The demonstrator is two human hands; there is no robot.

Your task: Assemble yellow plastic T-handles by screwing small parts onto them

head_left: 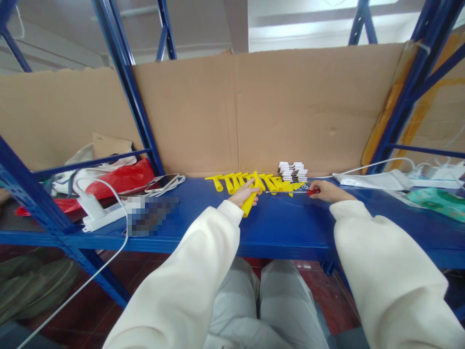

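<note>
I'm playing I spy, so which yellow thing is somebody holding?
The yellow thing in the left hand; the others lie on the blue shelf, in front of the cardboard.

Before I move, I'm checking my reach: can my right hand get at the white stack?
Probably yes: the white stack sits close to your right hand, with nothing tall between, though its fingers already hold a red-handled screwdriver.

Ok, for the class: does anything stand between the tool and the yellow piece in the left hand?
Nothing visible fills the short gap from the red-handled tool to the left hand, but that hand's fingertips wrap the side of the yellow piece facing the tool. The other yellow pieces lie farther back.
</note>
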